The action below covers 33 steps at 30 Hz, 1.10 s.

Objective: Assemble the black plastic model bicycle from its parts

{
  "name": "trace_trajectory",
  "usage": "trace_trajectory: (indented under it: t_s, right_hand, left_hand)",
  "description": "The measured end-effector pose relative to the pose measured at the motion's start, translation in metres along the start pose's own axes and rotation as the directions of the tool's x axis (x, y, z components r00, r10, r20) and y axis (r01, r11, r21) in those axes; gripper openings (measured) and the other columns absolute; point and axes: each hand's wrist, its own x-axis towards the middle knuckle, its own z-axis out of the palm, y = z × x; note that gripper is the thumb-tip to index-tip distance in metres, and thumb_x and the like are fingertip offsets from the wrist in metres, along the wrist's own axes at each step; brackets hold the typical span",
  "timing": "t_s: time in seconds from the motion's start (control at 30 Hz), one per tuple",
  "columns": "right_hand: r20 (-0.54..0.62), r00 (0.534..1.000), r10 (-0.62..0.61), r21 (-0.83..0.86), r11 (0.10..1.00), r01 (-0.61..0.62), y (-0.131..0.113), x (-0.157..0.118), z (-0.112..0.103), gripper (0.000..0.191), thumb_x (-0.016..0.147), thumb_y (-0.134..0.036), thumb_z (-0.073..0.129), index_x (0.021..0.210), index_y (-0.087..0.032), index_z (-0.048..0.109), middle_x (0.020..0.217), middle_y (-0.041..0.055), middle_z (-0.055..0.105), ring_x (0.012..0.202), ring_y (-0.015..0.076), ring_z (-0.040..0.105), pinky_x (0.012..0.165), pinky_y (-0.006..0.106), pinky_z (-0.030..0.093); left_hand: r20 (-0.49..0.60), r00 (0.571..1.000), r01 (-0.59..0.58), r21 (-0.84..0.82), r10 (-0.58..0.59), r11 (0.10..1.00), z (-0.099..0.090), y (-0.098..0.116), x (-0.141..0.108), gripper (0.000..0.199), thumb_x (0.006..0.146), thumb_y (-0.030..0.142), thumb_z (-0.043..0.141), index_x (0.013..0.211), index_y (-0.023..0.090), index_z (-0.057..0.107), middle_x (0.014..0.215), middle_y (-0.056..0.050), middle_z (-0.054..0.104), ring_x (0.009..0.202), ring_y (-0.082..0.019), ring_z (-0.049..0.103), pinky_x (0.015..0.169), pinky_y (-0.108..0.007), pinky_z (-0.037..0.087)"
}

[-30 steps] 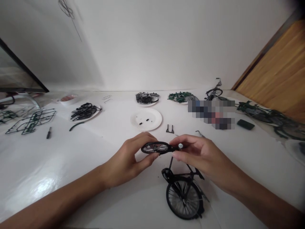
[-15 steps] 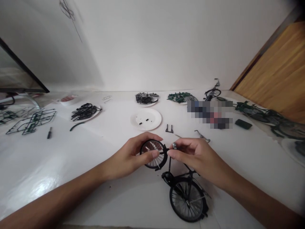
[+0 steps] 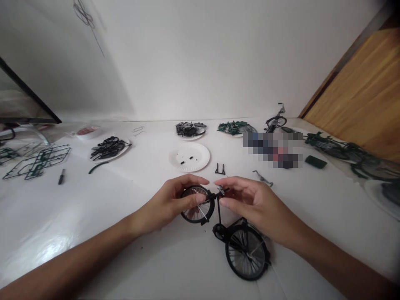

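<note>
Far left of the black model bicycle (image 3: 242, 250), on the white tabletop (image 3: 71, 233): a dark-framed monitor (image 3: 21, 98), then green plastic sprue frames (image 3: 37, 162) just below it. Next along, a small black-handled screwdriver (image 3: 61, 176), and farther right a paper plate heaped with black parts (image 3: 109, 149), a curved dark green piece (image 3: 97, 168) just beside its rim.

Directly beyond the bicycle, a white paper plate (image 3: 200, 158) with a few tiny black bits, and a paper plate of black parts (image 3: 189, 135) behind it. Left hand (image 3: 165, 204) around the bicycle's front wheel (image 3: 197, 218), left fingers (image 3: 190, 181) curled over the tyre, left thumb (image 3: 200, 200) pressed across the spokes. Right hand (image 3: 253, 204) at the top of the fork, right forefinger (image 3: 228, 181) and right thumb (image 3: 226, 203) a little apart around it; actual contact too hard to tell. The bicycle itself on the tabletop, its rear wheel down.

Beyond and right of the bicycle, a small U-shaped black part (image 3: 220, 168), a bent metal piece (image 3: 262, 178), a plate of green parts (image 3: 233, 128), a pixelated patch (image 3: 271, 150), a dark green block (image 3: 315, 162) and more green parts (image 3: 343, 150).
</note>
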Motion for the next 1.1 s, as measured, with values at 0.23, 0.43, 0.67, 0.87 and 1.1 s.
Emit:
trace_trajectory:
  t_s: [0.23, 0.43, 0.67, 0.87, 1.1]
  right_hand:
    - [-0.046, 0.999, -0.008, 0.028, 1.0, 0.01, 0.003, 0.002, 0.005, 0.031, 0.093, -0.039, 0.06, 0.121, -0.025, 0.065, 0.091, 0.0004, 0.07, 0.084, 0.0145, 0.065, 0.079, 0.029, 0.052]
    - [-0.239, 0.952, -0.191, -0.211, 0.967, 0.142, 0.0, 0.011, -0.013, 0.026, 0.095, -0.042, 0.055, 0.102, -0.022, 0.069, 0.097, 0.0033, 0.072, 0.091, 0.0179, 0.065, 0.083, 0.03, 0.05]
    - [-0.393, 0.862, -0.321, -0.625, 0.781, 0.006, 0.009, 0.022, -0.079, 0.022, 0.092, -0.038, 0.055, 0.1, -0.022, 0.069, 0.102, 0.0059, 0.073, 0.091, 0.0231, 0.066, 0.076, 0.033, 0.048]
    - [-0.326, 0.906, -0.271, -0.65, 0.76, -0.007, 0.016, 0.023, -0.09, 0.027, 0.09, -0.042, 0.056, 0.097, -0.021, 0.07, 0.094, 0.008, 0.073, 0.082, 0.0236, 0.067, 0.065, 0.033, 0.049]
    - [-0.18, 0.948, -0.263, -0.652, 0.754, 0.085, 0.01, 0.019, -0.061, 0.023, 0.094, -0.04, 0.053, 0.099, -0.023, 0.068, 0.104, 0.0058, 0.072, 0.094, 0.0229, 0.066, 0.076, 0.034, 0.051]
  left_hand:
    - [-0.131, 0.989, -0.069, 0.049, 0.075, 0.996, 0.003, -0.004, 0.002, 0.05, 0.079, 0.034, 0.078, 0.123, 0.021, 0.058, 0.1, -0.004, 0.066, 0.087, -0.015, 0.06, 0.076, -0.026, 0.049]
    - [-0.041, 0.999, 0.036, 0.136, -0.031, 0.99, -0.011, -0.003, 0.004, 0.043, 0.084, 0.037, 0.073, 0.121, 0.02, 0.058, 0.097, -0.004, 0.064, 0.08, -0.013, 0.057, 0.07, -0.025, 0.046]
    - [0.013, 0.999, 0.029, 0.406, -0.038, 0.914, -0.02, 0.002, 0.0, 0.036, 0.09, 0.042, 0.063, 0.119, 0.022, 0.059, 0.088, -0.002, 0.064, 0.074, -0.014, 0.055, 0.067, -0.027, 0.045]
    - [-0.029, 1.0, 0.009, 0.615, 0.011, 0.788, -0.024, 0.007, -0.004, 0.04, 0.091, 0.051, 0.057, 0.12, 0.024, 0.06, 0.091, -0.003, 0.066, 0.078, -0.018, 0.059, 0.069, -0.031, 0.047]
    - [-0.118, 0.955, -0.052, 0.835, 0.271, 0.547, -0.058, 0.005, 0.009, 0.032, 0.097, 0.045, 0.048, 0.11, 0.021, 0.064, 0.108, -0.008, 0.067, 0.091, -0.02, 0.061, 0.078, -0.033, 0.047]
